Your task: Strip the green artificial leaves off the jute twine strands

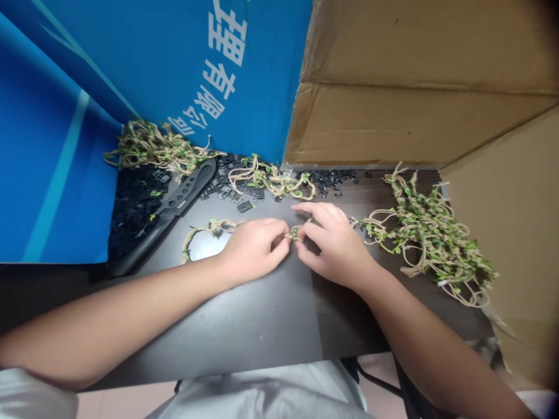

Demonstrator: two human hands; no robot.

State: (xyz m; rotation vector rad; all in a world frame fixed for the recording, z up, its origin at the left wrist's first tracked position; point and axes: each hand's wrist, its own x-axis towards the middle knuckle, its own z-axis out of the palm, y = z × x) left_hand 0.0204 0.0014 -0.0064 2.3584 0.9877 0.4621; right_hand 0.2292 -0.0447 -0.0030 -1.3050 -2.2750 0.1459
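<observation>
My left hand (255, 247) and my right hand (334, 244) meet at the middle of a dark table (262, 326), both pinched on one jute cord with small green leaves (209, 228). The cord trails left from my left hand in a loop on the tabletop. Its short stretch between my fingertips sits just above the surface. My right index finger points out to the left over the cord.
A heap of the same leafy cords (428, 238) lies right of my right hand, another heap (152, 145) at the back left, and a strand (271, 180) at the back middle. A black knife (174, 203) lies among small black plastic pieces (135, 203). Blue panels and cardboard walls enclose the table.
</observation>
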